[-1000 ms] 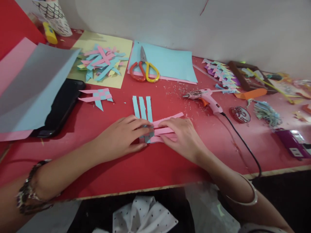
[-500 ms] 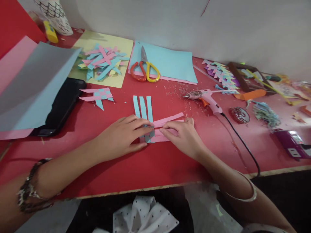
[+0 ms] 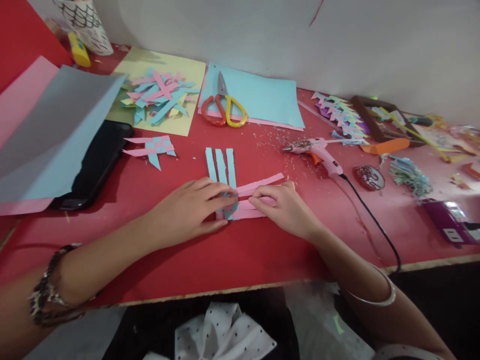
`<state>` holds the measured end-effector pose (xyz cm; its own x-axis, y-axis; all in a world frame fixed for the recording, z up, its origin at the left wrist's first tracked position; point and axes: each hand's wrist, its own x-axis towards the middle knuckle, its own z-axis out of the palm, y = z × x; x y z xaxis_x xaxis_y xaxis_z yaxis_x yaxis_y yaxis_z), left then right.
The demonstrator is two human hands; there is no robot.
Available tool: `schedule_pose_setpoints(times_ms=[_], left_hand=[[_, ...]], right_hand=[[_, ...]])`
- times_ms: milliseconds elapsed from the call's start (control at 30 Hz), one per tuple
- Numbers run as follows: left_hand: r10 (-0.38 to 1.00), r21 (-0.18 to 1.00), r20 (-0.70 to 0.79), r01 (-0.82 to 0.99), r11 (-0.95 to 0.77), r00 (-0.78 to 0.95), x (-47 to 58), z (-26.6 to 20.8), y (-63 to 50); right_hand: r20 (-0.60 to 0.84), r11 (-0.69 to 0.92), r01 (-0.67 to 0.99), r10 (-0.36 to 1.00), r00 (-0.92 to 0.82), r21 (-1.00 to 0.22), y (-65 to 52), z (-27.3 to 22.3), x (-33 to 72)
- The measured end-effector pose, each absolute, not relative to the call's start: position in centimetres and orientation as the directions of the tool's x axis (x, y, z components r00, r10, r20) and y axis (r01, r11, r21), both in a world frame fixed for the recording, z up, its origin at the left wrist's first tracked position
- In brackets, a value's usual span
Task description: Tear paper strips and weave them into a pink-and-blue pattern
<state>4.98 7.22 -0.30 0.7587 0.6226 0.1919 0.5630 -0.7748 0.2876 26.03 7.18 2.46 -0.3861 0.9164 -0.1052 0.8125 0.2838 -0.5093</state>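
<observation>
On the red table, blue paper strips (image 3: 221, 165) run away from me and cross pink paper strips (image 3: 260, 184) that point to the right. My left hand (image 3: 200, 205) lies over the crossing with its fingers spread, pressing the strips down and hiding part of the weave. Thumb and fingertips of my right hand (image 3: 287, 207) are pinched on one of the pink strips, just right of the blue ones. Left of the work lies a small woven pink and blue paper fish (image 3: 153, 146).
Red and yellow handled scissors (image 3: 224, 102) rest on blue sheets (image 3: 266, 95). Cut strips (image 3: 159, 95) are heaped on yellow paper. A pink glue gun (image 3: 318, 152) with a black cord lies to the right, and a black phone-like object (image 3: 108, 160) is at left under paper sheets.
Hardly anything differs. My right hand has shifted very slightly, still pinching the pink strip, and my left hand stays on the weave.
</observation>
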Motion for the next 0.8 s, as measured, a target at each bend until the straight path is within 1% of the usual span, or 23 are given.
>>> schedule_pose_setpoints(times_ms=[200,367,467,633,700,800], left_hand=[[0.627,0.29,0.191,0.567,-0.771,0.756,4.94,-0.39,7.19],[0.629,0.291,0.179,0.569,-0.769,0.757,4.87,-0.49,7.24],[0.63,0.293,0.173,0.571,-0.767,0.758,4.85,-0.47,7.22],[0.632,0.305,0.166,0.571,-0.763,0.757,4.88,-0.54,7.21],[0.638,0.308,0.165,0.575,-0.758,0.752,4.82,-0.61,7.23],[0.666,0.319,0.184,0.597,-0.736,0.723,4.61,-0.61,7.27]], right_hand=[[-0.15,0.275,0.817,0.905,-0.397,-0.507,7.37,2.78,26.28],[-0.151,0.288,0.814,0.899,-0.411,-0.504,7.41,2.67,26.44],[-0.12,0.317,0.826,0.903,-0.414,-0.467,7.33,2.59,26.39],[0.038,0.396,0.844,0.911,-0.411,-0.362,6.84,2.48,25.79],[0.047,0.42,0.838,0.901,-0.432,-0.348,6.67,2.39,25.59],[0.0,0.413,0.824,0.894,-0.448,-0.387,6.6,2.28,25.5]])
